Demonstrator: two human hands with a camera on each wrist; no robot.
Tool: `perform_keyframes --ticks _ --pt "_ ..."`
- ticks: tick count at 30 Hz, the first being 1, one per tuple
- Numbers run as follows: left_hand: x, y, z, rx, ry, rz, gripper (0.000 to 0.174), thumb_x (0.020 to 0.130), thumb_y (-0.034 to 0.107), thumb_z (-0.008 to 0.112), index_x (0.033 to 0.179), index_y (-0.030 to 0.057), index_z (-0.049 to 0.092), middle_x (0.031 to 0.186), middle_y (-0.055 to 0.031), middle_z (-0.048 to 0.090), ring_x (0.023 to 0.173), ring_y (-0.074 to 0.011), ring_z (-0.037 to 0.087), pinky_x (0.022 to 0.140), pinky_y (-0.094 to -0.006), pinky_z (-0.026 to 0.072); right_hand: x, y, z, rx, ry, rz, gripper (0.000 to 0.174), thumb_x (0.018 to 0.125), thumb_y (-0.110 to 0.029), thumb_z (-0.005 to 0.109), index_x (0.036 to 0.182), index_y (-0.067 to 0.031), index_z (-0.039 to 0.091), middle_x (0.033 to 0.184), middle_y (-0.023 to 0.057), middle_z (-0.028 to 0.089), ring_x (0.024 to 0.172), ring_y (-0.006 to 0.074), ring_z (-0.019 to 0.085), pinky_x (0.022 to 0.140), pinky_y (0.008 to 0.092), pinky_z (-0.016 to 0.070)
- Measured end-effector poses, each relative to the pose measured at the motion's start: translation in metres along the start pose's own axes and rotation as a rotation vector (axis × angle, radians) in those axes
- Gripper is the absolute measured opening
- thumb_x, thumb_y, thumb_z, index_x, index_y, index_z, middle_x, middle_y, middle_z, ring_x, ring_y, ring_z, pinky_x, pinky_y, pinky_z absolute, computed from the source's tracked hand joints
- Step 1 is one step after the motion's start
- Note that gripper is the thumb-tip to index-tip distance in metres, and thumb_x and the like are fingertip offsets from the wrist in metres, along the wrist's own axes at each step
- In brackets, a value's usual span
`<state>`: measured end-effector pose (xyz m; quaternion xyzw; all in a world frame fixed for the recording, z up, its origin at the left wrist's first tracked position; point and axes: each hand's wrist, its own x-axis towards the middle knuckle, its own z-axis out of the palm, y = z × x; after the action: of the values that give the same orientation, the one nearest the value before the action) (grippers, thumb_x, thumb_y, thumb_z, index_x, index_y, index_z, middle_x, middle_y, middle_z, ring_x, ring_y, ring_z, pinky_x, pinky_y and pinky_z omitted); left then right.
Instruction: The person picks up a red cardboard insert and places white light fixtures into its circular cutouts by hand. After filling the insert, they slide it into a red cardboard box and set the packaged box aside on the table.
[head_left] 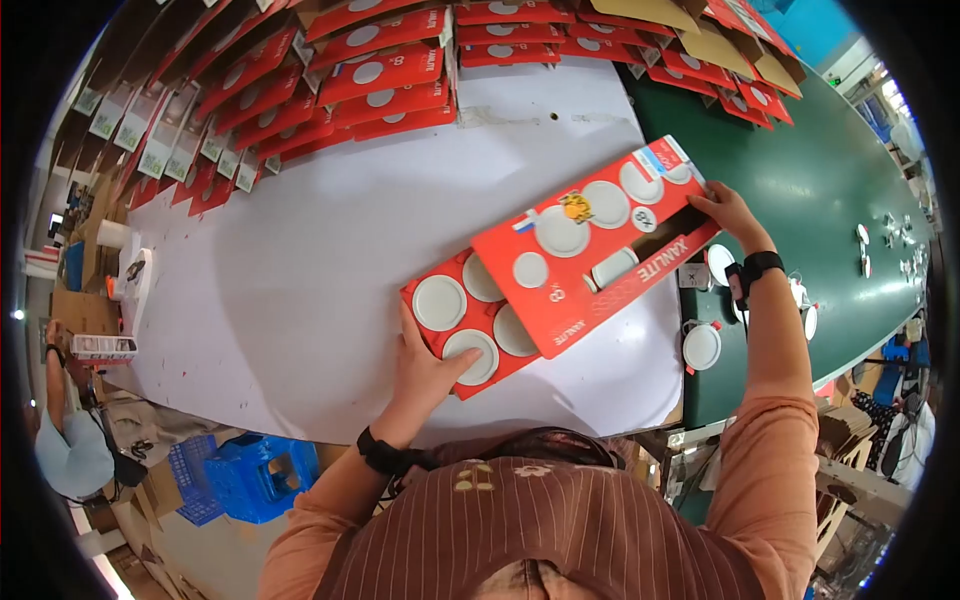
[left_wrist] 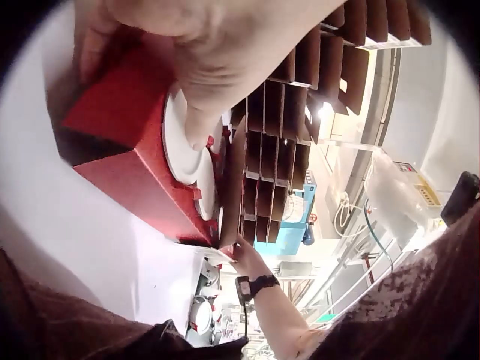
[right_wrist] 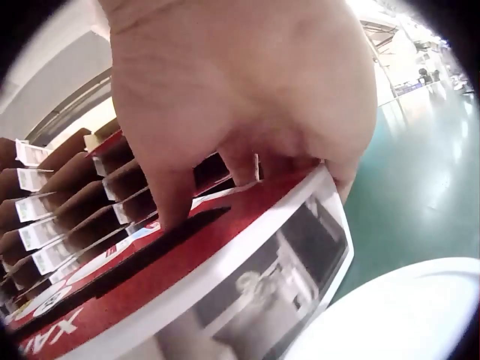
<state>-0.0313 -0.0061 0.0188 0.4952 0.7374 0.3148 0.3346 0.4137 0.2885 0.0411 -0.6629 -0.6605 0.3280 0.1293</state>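
In the head view, a red XANLITE carton sleeve (head_left: 575, 255) is tilted over the white table. A red tray (head_left: 465, 312) holding white round lights (head_left: 440, 302) sticks out of its near-left end. My left hand (head_left: 425, 365) grips the tray's outer end, thumb over one light. At the opposite end, my right hand (head_left: 732, 212) holds the sleeve by its upper right edge. The left wrist view shows the tray's red end wall (left_wrist: 124, 169) under my fingers. Close up in the right wrist view, my fingers curl over the carton's end (right_wrist: 247, 199).
Stacked rows of red cartons (head_left: 380, 70) line the back of the white table (head_left: 330, 240). Loose round lights (head_left: 702, 347) lie on the green table (head_left: 800, 190) at right. Blue plastic crates (head_left: 265, 475) stand below the front edge. Another person (head_left: 75, 455) is at far left.
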Motion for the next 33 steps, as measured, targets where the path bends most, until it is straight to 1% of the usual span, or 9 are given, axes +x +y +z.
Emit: perform_keyframes --ticks 4,5,8,12,15,17,18,24,33 --pt "0.014 0.000 0.000 -0.213 -0.053 0.171 0.103 0.065 0.015 0.079 0.142 0.0007 0.012 0.130 -0.0208 0.044 0.117 -0.0318 0.049 0.095 -0.0417 0.0440 -0.017 -0.005 0.038 0.118 0.098 -0.107 0.047 0.079 -0.032 0.073 0.111 -0.0008 0.057 0.098 0.0101 0.064 0.091 0.0180 0.060 0.080 0.0312 0.0476" --pt "0.011 0.010 -0.005 -0.178 -0.011 0.188 0.098 0.066 0.010 0.077 0.141 0.0006 0.015 0.131 -0.0193 0.044 0.120 -0.0279 0.048 0.095 -0.0409 0.0442 -0.029 -0.027 0.034 0.104 -0.011 -0.055 0.050 0.078 -0.033 0.074 0.112 -0.0011 0.057 0.100 0.0119 0.065 0.093 0.0199 0.060 0.081 0.0325 0.0478" --pt "0.009 0.009 -0.014 -0.428 -0.069 0.074 0.096 0.068 0.003 0.074 0.143 0.0015 0.013 0.133 -0.0175 0.041 0.121 -0.0266 0.046 0.099 -0.0403 0.0410 -0.046 -0.032 0.042 0.139 0.060 0.010 0.059 0.077 -0.036 0.074 0.120 -0.0011 0.055 0.109 0.0159 0.063 0.099 0.0241 0.060 0.085 0.0337 0.0471" --pt "0.018 -0.023 -0.024 -0.368 -0.075 0.112 0.097 0.067 0.008 0.077 0.143 0.0017 0.016 0.134 -0.0175 0.040 0.126 -0.0259 0.040 0.104 -0.0407 0.0353 -0.045 -0.024 0.050 0.183 -0.132 -0.018 0.055 0.078 -0.044 0.070 0.114 -0.0030 0.060 0.102 0.0124 0.064 0.089 0.0223 0.062 0.079 0.0368 0.0496" --pt "0.040 -0.008 -0.011 -0.335 -0.211 0.209 0.090 0.071 0.010 0.077 0.141 0.0038 0.022 0.137 -0.0136 0.040 0.125 -0.0236 0.042 0.103 -0.0372 0.0371 -0.040 -0.011 0.070 -0.062 -0.043 -0.153 0.050 0.082 -0.041 0.066 0.118 -0.0069 0.059 0.104 0.0139 0.064 0.093 0.0280 0.060 0.083 0.0381 0.0485" --pt "0.042 0.011 -0.007 -0.234 -0.198 0.223 0.088 0.072 0.011 0.076 0.141 0.0039 0.022 0.137 -0.0132 0.040 0.125 -0.0234 0.042 0.103 -0.0372 0.0373 -0.071 -0.028 0.064 0.146 -0.021 -0.098 0.054 0.079 -0.038 0.066 0.118 -0.0027 0.055 0.106 0.0171 0.063 0.096 0.0303 0.060 0.084 0.0375 0.0474" --pt "0.041 0.020 -0.006 -0.189 -0.190 0.236 0.087 0.072 0.011 0.076 0.140 0.0039 0.023 0.137 -0.0130 0.040 0.125 -0.0233 0.042 0.103 -0.0372 0.0374 -0.060 -0.010 0.080 0.091 0.068 -0.219 0.051 0.080 -0.037 0.065 0.115 -0.0015 0.055 0.101 0.0179 0.064 0.096 0.0326 0.061 0.082 0.0378 0.0473" --pt "0.043 0.049 -0.011 0.023 -0.229 0.351 0.081 0.075 0.013 0.073 0.139 0.0043 0.025 0.137 -0.0120 0.041 0.124 -0.0228 0.043 0.102 -0.0371 0.0380 -0.094 -0.042 0.070 -0.005 -0.045 -0.144 0.041 0.081 -0.036 0.062 0.100 -0.0002 0.058 0.097 0.0190 0.063 0.093 0.0367 0.061 0.080 0.0421 0.0471" --pt "0.040 0.083 0.008 0.304 -0.412 0.656 0.072 0.080 0.016 0.069 0.138 0.0048 0.028 0.136 -0.0103 0.042 0.123 -0.0220 0.044 0.102 -0.0371 0.0390 -0.105 -0.050 0.072 -0.024 -0.055 -0.105 0.039 0.082 -0.035 0.061 0.102 -0.0013 0.057 0.098 0.0194 0.063 0.094 0.0364 0.060 0.080 0.0433 0.0466"
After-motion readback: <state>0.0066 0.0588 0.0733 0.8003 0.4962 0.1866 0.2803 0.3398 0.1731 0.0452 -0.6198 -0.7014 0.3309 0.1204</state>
